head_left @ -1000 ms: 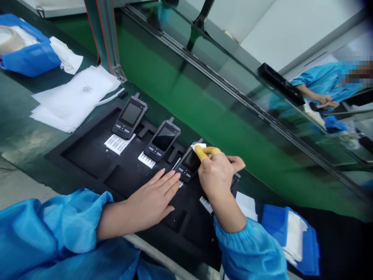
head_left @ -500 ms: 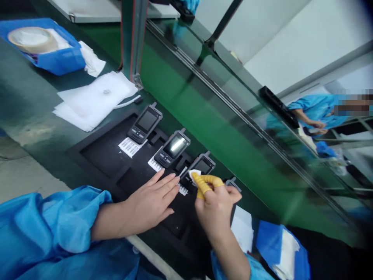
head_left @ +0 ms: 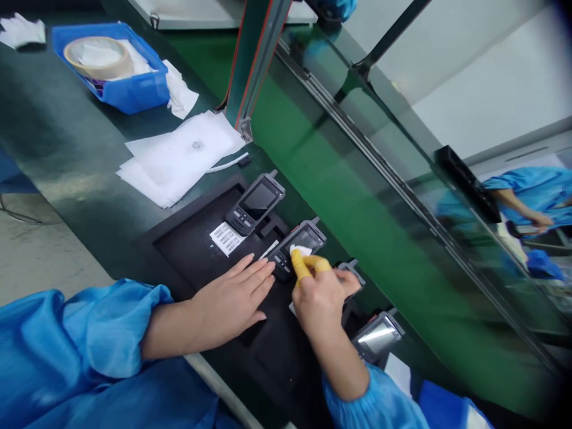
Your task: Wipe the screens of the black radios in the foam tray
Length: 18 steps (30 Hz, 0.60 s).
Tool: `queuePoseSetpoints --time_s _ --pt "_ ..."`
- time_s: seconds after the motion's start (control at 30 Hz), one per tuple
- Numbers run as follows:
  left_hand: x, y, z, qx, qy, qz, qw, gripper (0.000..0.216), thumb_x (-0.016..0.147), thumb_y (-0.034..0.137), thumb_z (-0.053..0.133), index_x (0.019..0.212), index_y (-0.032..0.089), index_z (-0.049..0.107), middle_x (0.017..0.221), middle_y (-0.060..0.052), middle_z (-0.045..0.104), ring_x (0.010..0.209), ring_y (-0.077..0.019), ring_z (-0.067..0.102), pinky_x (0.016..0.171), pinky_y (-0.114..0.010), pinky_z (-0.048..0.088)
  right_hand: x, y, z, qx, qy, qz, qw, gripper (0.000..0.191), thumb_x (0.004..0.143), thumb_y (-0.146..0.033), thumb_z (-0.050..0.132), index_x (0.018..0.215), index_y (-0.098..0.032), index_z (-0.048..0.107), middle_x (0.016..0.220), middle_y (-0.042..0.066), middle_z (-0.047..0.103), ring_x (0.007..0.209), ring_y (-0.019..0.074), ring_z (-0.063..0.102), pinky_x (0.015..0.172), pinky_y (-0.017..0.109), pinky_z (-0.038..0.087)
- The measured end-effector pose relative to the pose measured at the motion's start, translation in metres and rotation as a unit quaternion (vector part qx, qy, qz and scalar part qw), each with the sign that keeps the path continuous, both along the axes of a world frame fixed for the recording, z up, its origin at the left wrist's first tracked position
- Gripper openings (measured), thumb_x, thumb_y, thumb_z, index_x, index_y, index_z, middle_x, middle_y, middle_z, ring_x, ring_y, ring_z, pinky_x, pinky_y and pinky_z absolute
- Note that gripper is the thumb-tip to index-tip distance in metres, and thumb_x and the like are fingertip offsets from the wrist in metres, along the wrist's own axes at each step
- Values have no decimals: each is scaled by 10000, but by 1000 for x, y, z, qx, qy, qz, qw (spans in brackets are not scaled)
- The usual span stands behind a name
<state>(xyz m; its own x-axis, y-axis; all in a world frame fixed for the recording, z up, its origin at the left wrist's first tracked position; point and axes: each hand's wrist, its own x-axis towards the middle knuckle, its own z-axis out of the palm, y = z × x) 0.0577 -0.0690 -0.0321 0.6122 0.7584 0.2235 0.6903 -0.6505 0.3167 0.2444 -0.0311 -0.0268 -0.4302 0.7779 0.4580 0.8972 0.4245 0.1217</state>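
Note:
A black foam tray (head_left: 187,247) holds a row of dark handheld devices, each leaning in its slot. My right hand (head_left: 319,295), with yellow finger cots, pinches a small white wipe (head_left: 301,251) and presses it onto the screen of the second device (head_left: 297,247). My left hand (head_left: 235,298) lies flat on the tray beside that device, fingers apart, holding nothing. The first device (head_left: 255,202) stands further left with a barcode label (head_left: 226,238) in front of it. Another device (head_left: 378,336) lies to the right of my right wrist.
A stack of white sheets (head_left: 179,155) lies left of the tray. A blue bin (head_left: 134,89) with a tape roll (head_left: 98,56) stands at the back left. A metal post (head_left: 252,71) rises behind the sheets. The green conveyor belt (head_left: 357,196) runs alongside. Another person in blue works at the far right.
My right hand has moved with the wipe from the third device to the second one. My left hand stays flat on the tray. The view has shifted right.

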Motion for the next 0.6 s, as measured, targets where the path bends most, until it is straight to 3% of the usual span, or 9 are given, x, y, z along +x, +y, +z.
queuePoseSetpoints --time_s 0.07,0.17,0.33,0.5,0.6 --pt "1 0 -1 3 2 -1 1000 461 914 366 477 1242 45 520 1358 -187 487 1290 -284 421 1109 -433 216 -4 -10 1 -28 -15 20 999 343 753 -20 418 880 -210 674 908 26 628 774 147 492 802 383 261" --pt "0 0 -2 11 6 -3 1000 471 907 370 490 1235 35 527 1350 -186 495 1289 -290 420 1108 -437 213 -6 3 8 -25 -54 24 998 333 763 -29 436 933 -198 667 945 41 630 785 149 504 813 387 254" --pt "-1 0 -2 1 8 1 1000 480 887 383 526 1241 58 526 1356 -170 496 1288 -279 423 1111 -421 215 -5 39 14 30 -75 -32 996 275 770 -24 422 770 -179 650 901 49 605 752 149 476 829 411 229" --pt "0 0 -2 -12 -2 6 1000 469 901 369 500 1250 55 510 1364 -173 485 1302 -268 408 1111 -415 223 -16 6 7 -32 -48 35 998 288 786 -51 442 897 -219 648 909 27 615 793 160 485 840 395 237" --pt "0 0 -3 -2 -8 3 1000 487 899 373 501 1252 38 506 1358 -184 488 1305 -277 402 1112 -419 218 -20 -1 7 -40 -55 39 997 281 781 -52 462 907 -221 648 934 26 622 792 155 485 833 383 238"
